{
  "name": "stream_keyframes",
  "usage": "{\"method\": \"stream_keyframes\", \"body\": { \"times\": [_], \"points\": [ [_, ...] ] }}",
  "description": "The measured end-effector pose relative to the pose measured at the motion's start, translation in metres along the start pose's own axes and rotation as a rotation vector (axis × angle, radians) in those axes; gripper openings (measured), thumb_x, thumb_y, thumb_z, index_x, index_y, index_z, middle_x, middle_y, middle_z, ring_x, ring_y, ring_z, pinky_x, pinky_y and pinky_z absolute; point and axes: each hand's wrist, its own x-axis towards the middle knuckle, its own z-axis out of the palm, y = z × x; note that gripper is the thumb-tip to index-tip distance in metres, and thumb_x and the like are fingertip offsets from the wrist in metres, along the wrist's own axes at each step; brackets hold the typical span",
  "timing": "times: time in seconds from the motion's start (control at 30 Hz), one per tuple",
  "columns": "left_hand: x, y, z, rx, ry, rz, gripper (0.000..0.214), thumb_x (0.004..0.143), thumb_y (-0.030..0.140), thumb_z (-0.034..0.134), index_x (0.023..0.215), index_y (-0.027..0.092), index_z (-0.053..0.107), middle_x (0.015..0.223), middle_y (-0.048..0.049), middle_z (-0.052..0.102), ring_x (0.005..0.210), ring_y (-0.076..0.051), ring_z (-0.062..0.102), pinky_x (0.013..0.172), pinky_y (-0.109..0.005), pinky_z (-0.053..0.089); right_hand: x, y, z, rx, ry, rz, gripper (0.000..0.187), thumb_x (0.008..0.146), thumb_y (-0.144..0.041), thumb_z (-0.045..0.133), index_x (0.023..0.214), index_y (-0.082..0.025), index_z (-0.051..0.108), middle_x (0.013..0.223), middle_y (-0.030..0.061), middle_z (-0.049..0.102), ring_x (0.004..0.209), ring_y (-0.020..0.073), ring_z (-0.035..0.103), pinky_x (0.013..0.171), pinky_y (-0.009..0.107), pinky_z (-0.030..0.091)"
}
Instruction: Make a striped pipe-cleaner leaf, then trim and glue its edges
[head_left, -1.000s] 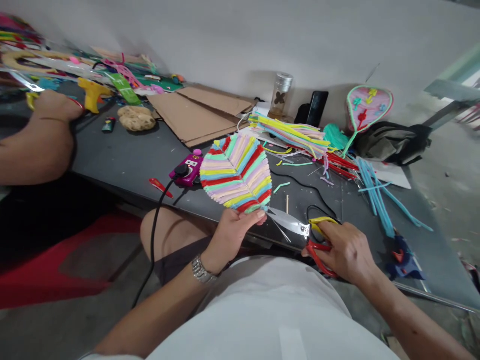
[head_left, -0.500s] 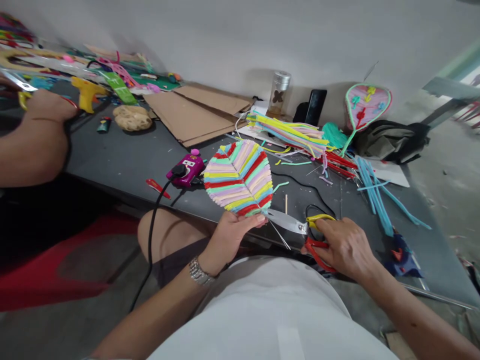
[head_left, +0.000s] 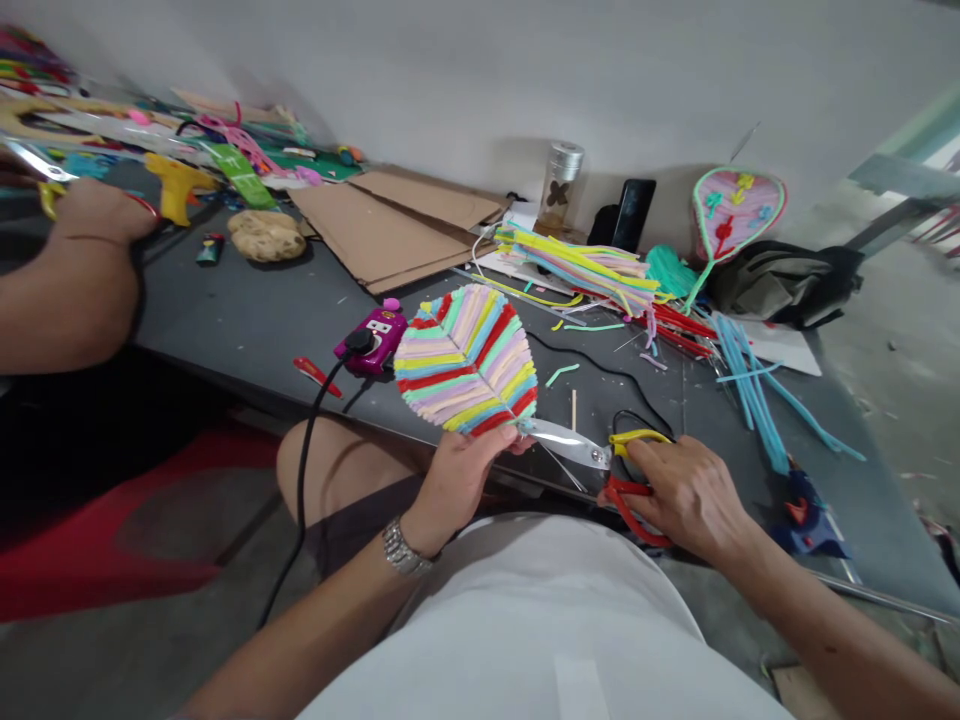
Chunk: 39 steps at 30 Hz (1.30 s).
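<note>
My left hand (head_left: 463, 470) pinches the lower tip of a leaf shape made of striped pipe cleaners (head_left: 469, 362), in red, yellow, green, blue, lilac and pale pink. Thin wire stems (head_left: 562, 467) stick out below that tip. Wrapped round the yellow and red handles of a pair of scissors (head_left: 574, 443), my right hand (head_left: 686, 490) keeps the blades at the base of the leaf, close to my left fingertips. Whether the blades touch the leaf or the wires I cannot tell. A short green pipe cleaner piece (head_left: 562, 374) lies on the table beside the leaf.
A purple power socket (head_left: 379, 338) with a black cord stands left of the leaf. Behind lie a pipe cleaner bundle (head_left: 581, 265), cardboard (head_left: 397, 230) and a glass bottle (head_left: 559, 190). A blue glue gun (head_left: 810, 520) is at right. Far left, a co-worker's hand (head_left: 101, 210) holds scissors.
The leaf has shifted slightly left and down with my left hand and turned a little. The scissor handles have drawn closer together.
</note>
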Motion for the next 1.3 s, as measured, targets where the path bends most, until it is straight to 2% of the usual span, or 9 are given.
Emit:
{"method": "stream_keyframes", "body": {
  "times": [0.13, 0.3, 0.43, 0.57, 0.77, 0.87, 0.97, 1.1, 1.3],
  "points": [
    [0.000, -0.011, -0.006, 0.093, 0.083, 0.065, 0.025, 0.080, 0.041, 0.078, 0.070, 0.018, 0.076, 0.074, -0.0027, 0.073, 0.079, -0.020, 0.068, 0.080, -0.031, 0.056, 0.002, 0.000, -0.001, -0.002, -0.012, -0.013, 0.048, 0.105, -0.054, 0.042, 0.078, -0.018, 0.059, 0.061, 0.0003, 0.060, 0.056, 0.0154, 0.053, 0.064, 0.032, 0.026],
    [0.000, -0.013, -0.012, 0.189, 0.076, 0.103, 0.027, 0.085, 0.042, 0.075, 0.073, 0.017, 0.078, 0.079, -0.0049, 0.076, 0.086, -0.021, 0.070, 0.084, -0.030, 0.054, 0.008, 0.000, -0.005, -0.056, -0.046, -0.031, 0.049, 0.104, -0.054, 0.041, 0.079, -0.018, 0.061, 0.062, 0.0015, 0.060, 0.056, 0.0162, 0.051, 0.065, 0.033, 0.024],
    [0.001, -0.011, -0.016, 0.193, 0.062, 0.077, 0.028, 0.085, 0.043, 0.076, 0.074, 0.018, 0.078, 0.080, -0.0041, 0.077, 0.084, -0.019, 0.069, 0.083, -0.028, 0.053, 0.012, 0.003, -0.007, -0.060, -0.051, -0.054, 0.050, 0.104, -0.055, 0.041, 0.076, -0.018, 0.060, 0.063, 0.0019, 0.062, 0.056, 0.0162, 0.051, 0.064, 0.034, 0.024],
    [0.001, -0.010, -0.015, 0.101, 0.047, 0.031, 0.028, 0.083, 0.042, 0.078, 0.071, 0.017, 0.077, 0.074, -0.0029, 0.074, 0.078, -0.017, 0.067, 0.079, -0.027, 0.054, 0.013, 0.010, -0.006, -0.012, -0.024, -0.099, 0.050, 0.105, -0.053, 0.040, 0.074, -0.018, 0.058, 0.060, 0.0009, 0.061, 0.054, 0.0151, 0.050, 0.063, 0.033, 0.025],
    [0.002, -0.004, 0.000, -0.116, 0.035, 0.004, 0.024, 0.069, 0.037, 0.088, 0.067, 0.016, 0.076, 0.068, 0.0001, 0.068, 0.071, -0.014, 0.066, 0.075, -0.026, 0.057, 0.006, 0.010, 0.013, 0.088, -0.030, -0.060, 0.040, 0.099, -0.050, 0.053, 0.072, -0.020, 0.056, 0.056, -0.0012, 0.058, 0.050, 0.0131, 0.046, 0.061, 0.030, 0.027],
    [0.004, -0.002, 0.004, -0.127, 0.013, -0.001, 0.025, 0.070, 0.037, 0.087, 0.069, 0.015, 0.075, 0.068, 0.0000, 0.068, 0.071, -0.015, 0.066, 0.074, -0.027, 0.057, -0.001, 0.002, 0.026, 0.171, -0.047, 0.032, 0.041, 0.096, -0.053, 0.057, 0.070, -0.021, 0.054, 0.055, -0.0020, 0.056, 0.050, 0.0127, 0.047, 0.057, 0.029, 0.026],
    [0.004, -0.004, 0.001, -0.045, -0.014, 0.036, 0.023, 0.076, 0.038, 0.082, 0.071, 0.016, 0.075, 0.071, -0.0008, 0.069, 0.073, -0.016, 0.066, 0.075, -0.027, 0.056, -0.005, -0.003, 0.032, 0.182, -0.053, 0.081, 0.040, 0.096, -0.051, 0.057, 0.070, -0.021, 0.054, 0.054, -0.0023, 0.055, 0.049, 0.0127, 0.047, 0.056, 0.029, 0.023],
    [-0.002, -0.005, -0.004, 0.167, -0.013, 0.058, 0.027, 0.085, 0.040, 0.074, 0.071, 0.017, 0.076, 0.074, -0.0023, 0.072, 0.078, -0.017, 0.066, 0.079, -0.028, 0.053, 0.000, -0.002, 0.021, 0.076, -0.025, 0.044, 0.043, 0.098, -0.054, 0.052, 0.072, -0.020, 0.057, 0.058, 0.0001, 0.060, 0.051, 0.0147, 0.050, 0.060, 0.031, 0.025],
    [-0.006, -0.002, -0.002, 0.276, -0.029, 0.052, 0.029, 0.085, 0.036, 0.070, 0.064, 0.017, 0.072, 0.066, -0.0010, 0.065, 0.072, -0.017, 0.062, 0.067, -0.024, 0.049, 0.016, -0.006, 0.002, 0.025, -0.030, 0.077, 0.047, 0.095, -0.061, 0.051, 0.087, -0.017, 0.064, 0.067, 0.0036, 0.067, 0.059, 0.0171, 0.056, 0.065, 0.032, 0.025]
  ]
}}
